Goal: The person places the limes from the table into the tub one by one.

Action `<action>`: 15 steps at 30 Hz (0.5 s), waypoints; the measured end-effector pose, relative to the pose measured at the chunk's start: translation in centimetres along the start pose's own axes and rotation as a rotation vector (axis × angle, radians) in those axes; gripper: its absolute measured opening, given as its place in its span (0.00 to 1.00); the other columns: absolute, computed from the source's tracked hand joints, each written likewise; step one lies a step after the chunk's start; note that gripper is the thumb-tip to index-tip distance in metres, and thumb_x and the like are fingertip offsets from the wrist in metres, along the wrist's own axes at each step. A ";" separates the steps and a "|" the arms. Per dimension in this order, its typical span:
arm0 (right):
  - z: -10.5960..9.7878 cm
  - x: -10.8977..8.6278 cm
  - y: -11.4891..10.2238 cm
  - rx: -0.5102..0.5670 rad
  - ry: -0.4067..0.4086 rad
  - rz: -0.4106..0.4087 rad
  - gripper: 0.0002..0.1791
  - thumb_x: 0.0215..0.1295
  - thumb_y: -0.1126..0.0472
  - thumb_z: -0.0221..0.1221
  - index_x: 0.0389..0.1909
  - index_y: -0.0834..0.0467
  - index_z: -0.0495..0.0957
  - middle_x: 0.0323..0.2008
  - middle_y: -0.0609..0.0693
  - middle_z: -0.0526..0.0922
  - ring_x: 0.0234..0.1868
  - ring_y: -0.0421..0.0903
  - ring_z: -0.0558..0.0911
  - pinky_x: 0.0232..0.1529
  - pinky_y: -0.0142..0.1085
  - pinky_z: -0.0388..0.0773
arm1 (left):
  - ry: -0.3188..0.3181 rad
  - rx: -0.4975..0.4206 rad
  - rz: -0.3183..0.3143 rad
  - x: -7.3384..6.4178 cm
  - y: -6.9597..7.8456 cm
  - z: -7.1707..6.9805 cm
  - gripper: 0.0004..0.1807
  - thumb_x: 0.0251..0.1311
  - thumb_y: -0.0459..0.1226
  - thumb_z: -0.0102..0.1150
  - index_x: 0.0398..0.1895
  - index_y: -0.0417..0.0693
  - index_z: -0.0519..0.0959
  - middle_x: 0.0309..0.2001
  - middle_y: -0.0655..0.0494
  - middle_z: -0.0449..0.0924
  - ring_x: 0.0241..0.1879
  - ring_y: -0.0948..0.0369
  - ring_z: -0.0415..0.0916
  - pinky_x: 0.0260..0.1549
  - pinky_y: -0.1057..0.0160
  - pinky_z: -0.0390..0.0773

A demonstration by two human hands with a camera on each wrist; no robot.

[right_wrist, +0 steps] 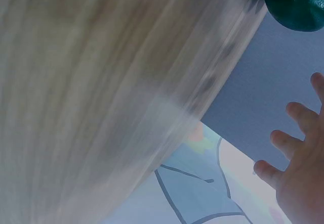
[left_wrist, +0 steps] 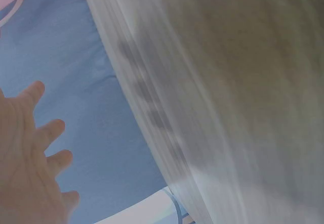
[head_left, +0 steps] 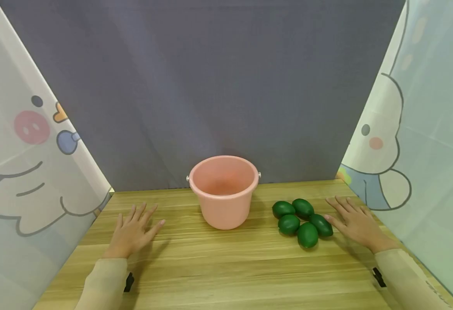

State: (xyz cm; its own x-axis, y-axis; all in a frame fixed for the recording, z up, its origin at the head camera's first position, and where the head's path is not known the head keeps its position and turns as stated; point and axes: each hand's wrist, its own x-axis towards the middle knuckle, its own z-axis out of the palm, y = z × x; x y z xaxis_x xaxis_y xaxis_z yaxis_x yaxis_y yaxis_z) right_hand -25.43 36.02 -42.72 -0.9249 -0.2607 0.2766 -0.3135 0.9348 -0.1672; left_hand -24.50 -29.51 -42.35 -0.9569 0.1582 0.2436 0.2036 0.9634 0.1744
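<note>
A pink bucket with white handle knobs stands upright near the back of the wooden table. Several dark green fruits, smooth and oval like avocados or limes, lie grouped to its right. My left hand is spread over the table left of the bucket and holds nothing. On the right, my other hand has its fingers spread beside the fruits, its thumb close to the rightmost one; whether they touch is hard to tell. One green fruit shows at the top of the right wrist view.
The wooden table ends at a dark grey cloth behind the bucket. Cartoon-printed curtains hang at the left and right, close to the table's sides.
</note>
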 end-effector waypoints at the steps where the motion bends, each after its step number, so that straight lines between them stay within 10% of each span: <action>1: 0.0 0.0 0.0 0.001 -0.001 0.001 0.37 0.75 0.38 0.50 0.77 0.53 0.60 0.73 0.67 0.59 0.70 0.74 0.58 0.59 0.78 0.54 | 0.000 0.003 0.001 0.0 0.1 -0.1 0.41 0.70 0.65 0.43 0.78 0.51 0.61 0.75 0.34 0.52 0.72 0.29 0.43 0.64 0.20 0.34; 15: -0.5 0.2 -0.6 -0.013 0.038 -0.041 0.37 0.75 0.39 0.52 0.78 0.50 0.59 0.73 0.65 0.61 0.69 0.72 0.60 0.59 0.76 0.57 | -0.019 -0.095 0.001 1.9 1.6 -1.1 0.41 0.73 0.65 0.36 0.80 0.51 0.54 0.75 0.33 0.52 0.72 0.31 0.48 0.64 0.20 0.42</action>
State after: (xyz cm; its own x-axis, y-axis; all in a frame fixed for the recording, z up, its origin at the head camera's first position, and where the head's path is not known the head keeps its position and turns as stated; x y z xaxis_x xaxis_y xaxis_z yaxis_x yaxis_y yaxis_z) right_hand -25.28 35.56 -42.07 -0.9024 -0.2901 0.3187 -0.3481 0.9266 -0.1422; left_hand -25.73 -27.88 -40.58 -0.9602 0.1643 0.2257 0.2226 0.9386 0.2636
